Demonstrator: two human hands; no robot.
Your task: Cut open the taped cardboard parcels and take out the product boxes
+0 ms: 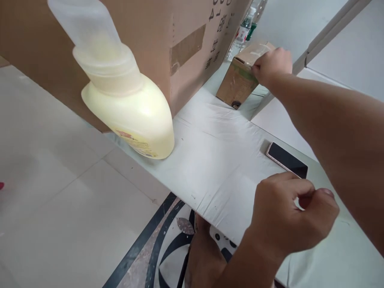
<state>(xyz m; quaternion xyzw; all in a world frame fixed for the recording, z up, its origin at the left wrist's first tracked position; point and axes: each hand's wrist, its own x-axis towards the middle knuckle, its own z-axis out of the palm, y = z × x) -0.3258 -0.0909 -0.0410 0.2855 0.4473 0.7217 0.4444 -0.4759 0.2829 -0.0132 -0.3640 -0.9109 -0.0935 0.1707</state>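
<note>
My right hand (274, 68) reaches to the far end of the table. Its fingers are closed at the upper edge of a small cardboard box (240, 82), which stands tilted in the view; the fingertips are partly hidden. My left hand (291, 212) hovers over the near part of the table, curled into a loose fist with a small gap between thumb and forefinger. Nothing shows in it. Just beyond this hand lies a phone (286, 159) with a dark screen. A large pale yellow pump-type bottle (135, 112) with a whitish cap stands at the left table edge.
Behind the bottle rises a big cardboard box (150, 32) with printed characters and brown tape. Clear plastic bottles (244, 30) stand at the back. A pale sheet covers the table (210, 148). White panels bound it on the right; tiled floor (60, 192) lies left below.
</note>
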